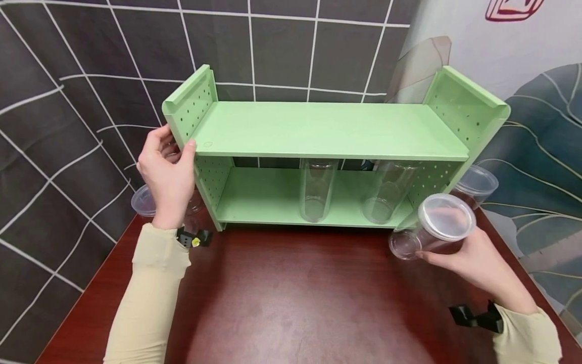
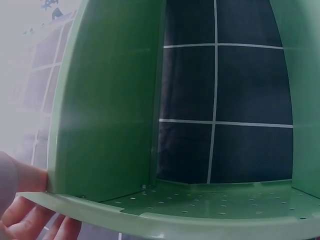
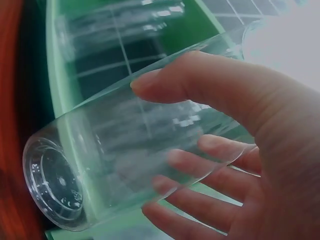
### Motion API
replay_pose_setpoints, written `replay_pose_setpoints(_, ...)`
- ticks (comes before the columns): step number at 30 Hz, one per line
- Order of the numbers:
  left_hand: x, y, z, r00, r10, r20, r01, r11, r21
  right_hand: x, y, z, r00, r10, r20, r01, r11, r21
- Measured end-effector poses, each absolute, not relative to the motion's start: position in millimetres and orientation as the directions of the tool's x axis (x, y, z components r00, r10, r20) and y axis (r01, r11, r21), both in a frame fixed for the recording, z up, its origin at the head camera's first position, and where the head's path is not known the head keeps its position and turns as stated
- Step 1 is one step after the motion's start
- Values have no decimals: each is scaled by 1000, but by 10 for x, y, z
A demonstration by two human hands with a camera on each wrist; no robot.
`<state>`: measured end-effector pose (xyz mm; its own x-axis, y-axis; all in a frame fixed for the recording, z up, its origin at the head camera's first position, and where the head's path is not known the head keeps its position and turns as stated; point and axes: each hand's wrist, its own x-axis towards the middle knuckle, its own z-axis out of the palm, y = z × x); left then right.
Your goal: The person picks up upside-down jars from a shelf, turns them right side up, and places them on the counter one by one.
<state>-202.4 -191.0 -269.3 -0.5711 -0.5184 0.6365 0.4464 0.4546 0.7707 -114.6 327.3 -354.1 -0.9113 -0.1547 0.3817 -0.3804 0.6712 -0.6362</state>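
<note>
A pale green two-tier shelf rack (image 1: pixel 336 129) stands on the dark red table. My left hand (image 1: pixel 165 174) grips the front edge of its left side panel (image 1: pixel 191 108), thumb on the inner side. In the left wrist view, my thumb lies against the panel edge and the fingers are behind it. A clear plastic jar (image 3: pixel 115 155) with a translucent lid (image 1: pixel 447 216) is held in my right hand (image 1: pixel 482 263), tilted, in front of the rack's right end. Thumb and fingers wrap around opposite sides of it. Two clear jars stand upright on the lower shelf (image 1: pixel 268 194).
Another lidded clear jar (image 1: pixel 475 182) stands outside the rack's right panel. Beyond the left panel are a round clear lid (image 1: pixel 144 201) and a clear container (image 1: pixel 195 202), partly hidden by my left hand. A dark tiled wall covering (image 1: pixel 282 50) rises behind the rack.
</note>
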Motion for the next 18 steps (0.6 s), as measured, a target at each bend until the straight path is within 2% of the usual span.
replay_pose_setpoints(8,-2019,-1919,-2685,-572,-517,637,446,456,770,-1134,3493,-3550,-925,-133,356,-349,667,-658)
replay_pose_setpoints(18,-2028,-1930,-2693,-576,-508,640,457,449,768,-1225,3640,-3767,-946,-156,285,-303,740,-601)
